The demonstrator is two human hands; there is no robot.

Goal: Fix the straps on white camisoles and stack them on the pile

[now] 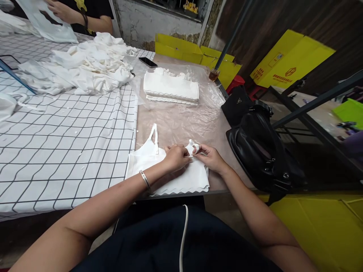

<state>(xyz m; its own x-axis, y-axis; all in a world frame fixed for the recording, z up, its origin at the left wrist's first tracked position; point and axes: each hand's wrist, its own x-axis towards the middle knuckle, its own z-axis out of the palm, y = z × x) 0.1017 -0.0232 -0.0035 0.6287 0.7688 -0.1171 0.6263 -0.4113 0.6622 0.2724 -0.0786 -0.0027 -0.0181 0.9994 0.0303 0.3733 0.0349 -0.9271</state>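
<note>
A white camisole top (147, 160) with a scalloped hem lies flat at the table's near edge. One strap (154, 138) sticks up at its left. My left hand (176, 158), with a silver bangle on the wrist, rests on the top and pinches the other strap (193, 148). My right hand (210, 156) pinches the same strap from the right, its fingers closed on the strap's looped end.
A neat stack of folded white tops (170, 88) sits farther back on clear plastic sheeting (181, 121). A loose heap of white garments (85, 68) lies on the checked cloth (62, 147). A phone (148, 62), a black handbag (261, 151) and another person's hands (61, 11) are nearby.
</note>
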